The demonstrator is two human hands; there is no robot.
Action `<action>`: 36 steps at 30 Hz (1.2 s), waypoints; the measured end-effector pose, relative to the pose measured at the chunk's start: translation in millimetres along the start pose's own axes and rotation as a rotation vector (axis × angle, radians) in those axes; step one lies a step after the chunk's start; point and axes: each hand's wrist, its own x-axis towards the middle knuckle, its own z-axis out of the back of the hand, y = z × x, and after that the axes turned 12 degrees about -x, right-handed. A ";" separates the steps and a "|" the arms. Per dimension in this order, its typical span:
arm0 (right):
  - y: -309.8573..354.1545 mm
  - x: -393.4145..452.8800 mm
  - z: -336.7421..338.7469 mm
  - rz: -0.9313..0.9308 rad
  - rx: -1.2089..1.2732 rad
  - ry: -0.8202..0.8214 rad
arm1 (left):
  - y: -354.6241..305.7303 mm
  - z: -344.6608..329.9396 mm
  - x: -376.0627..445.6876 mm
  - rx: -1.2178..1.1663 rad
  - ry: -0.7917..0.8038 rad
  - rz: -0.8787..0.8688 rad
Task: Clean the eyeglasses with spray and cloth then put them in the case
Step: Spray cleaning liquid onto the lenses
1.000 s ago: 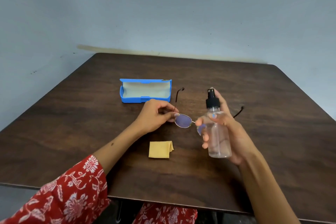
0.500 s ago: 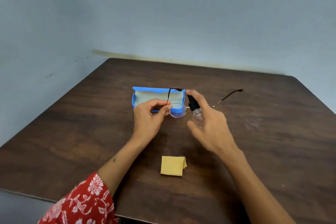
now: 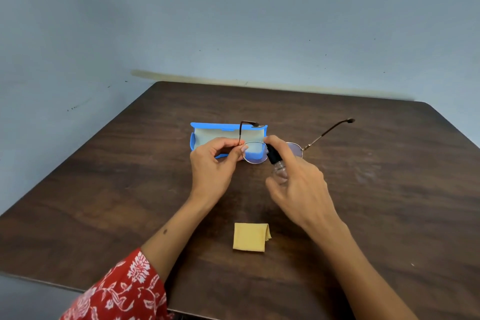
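blue case (image 3: 205, 135) behind eyeglasses (image 3: 255, 153) pinched by left hand (image 3: 211, 163); right hand (image 3: 298, 184) seemingly gripping spray bottle (image 3: 279, 167).

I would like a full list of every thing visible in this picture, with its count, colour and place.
round thin metal-framed eyeglasses: one, gold-brown frame with dark temple tips, held above the table in front of the case, temples unfolded
small clear plastic spray bottle: one, black nozzle, in the right hand, nozzle close to the lenses
open blue plastic glasses case: one, pale lining, far middle of the table, behind the hands
folded yellow cleaning cloth: one, lying on the table near the person
dark brown wooden table: one, against the wall
pale blue-grey wall: behind the table
left hand: pinching the eyeglasses at the hinge, red floral sleeve
right hand: wrapped around the bottle
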 end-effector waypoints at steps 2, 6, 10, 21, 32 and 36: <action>-0.3 -1.9 0.8 -0.005 0.024 -0.043 | 0.5 1.3 0.4 -0.004 -0.008 0.003; -11.4 -3.5 6.7 -0.076 0.015 -0.102 | 1.1 5.4 3.1 0.027 -0.035 0.004; -22.1 -4.6 11.7 -0.145 0.045 -0.109 | 1.1 7.9 6.2 0.029 -0.050 0.008; -28.5 -4.2 8.0 -0.118 0.024 -0.153 | 4.4 9.6 9.4 0.018 -0.076 0.033; -47.7 14.9 8.9 -0.271 0.340 -0.610 | 2.8 10.5 9.0 0.029 -0.100 0.041; -70.5 30.9 -3.6 -0.346 0.268 -0.528 | 3.6 10.0 8.1 0.064 -0.089 0.044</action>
